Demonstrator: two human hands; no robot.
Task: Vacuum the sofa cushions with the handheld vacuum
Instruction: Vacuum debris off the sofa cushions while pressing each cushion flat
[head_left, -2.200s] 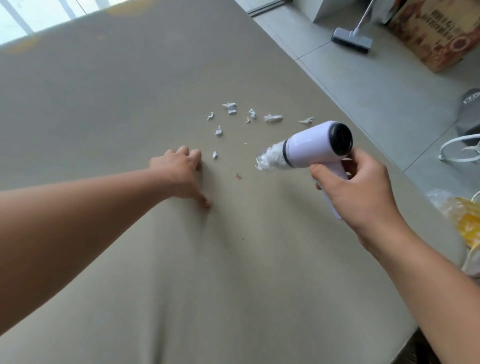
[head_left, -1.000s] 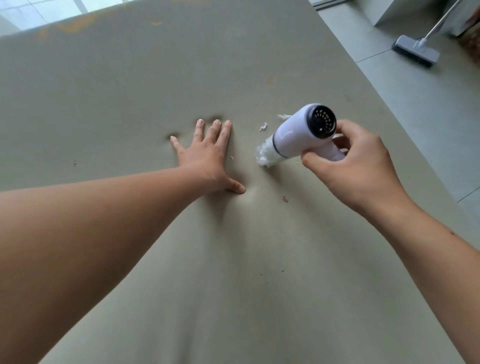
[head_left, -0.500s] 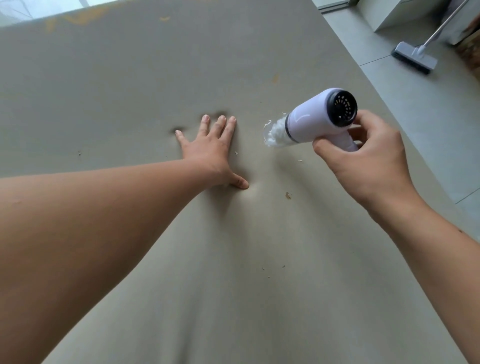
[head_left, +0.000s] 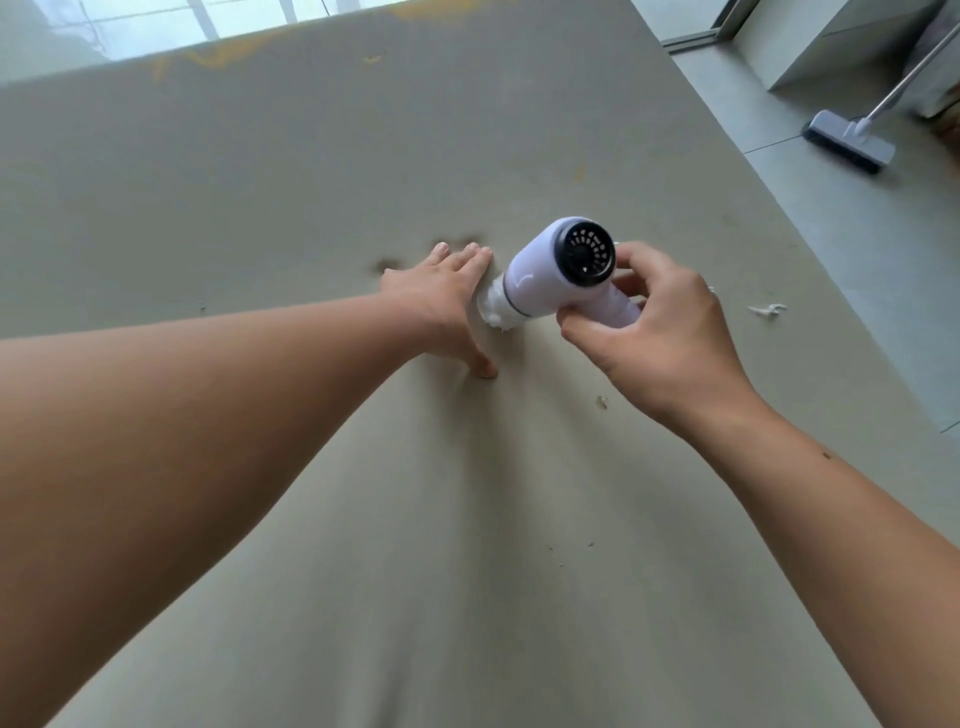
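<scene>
the left hand (head_left: 447, 306) lies flat on the grey-beige sofa cushion (head_left: 311, 182), palm down. its fingers (head_left: 470, 260) are straight and close together, and the thumb is spread toward the near side, its tip pressing a dent into the fabric. the right hand (head_left: 670, 343) grips the white handheld vacuum (head_left: 561, 270) by its handle, fingers curled round the handle and thumb across the near side. the vacuum is above the middle of the cushion, tilted down to the left. its black vented rear faces the camera, and its clear front end, packed with white scraps, sits at the fabric just beside the left hand's palm. a white paper scrap (head_left: 768, 310) lies on the cushion near its right edge, beyond the right hand. a small crumb (head_left: 602, 401) lies just below that hand. on the tiled floor (head_left: 857, 234) at the upper right stands a grey floor brush (head_left: 852, 140) with a long handle.
</scene>
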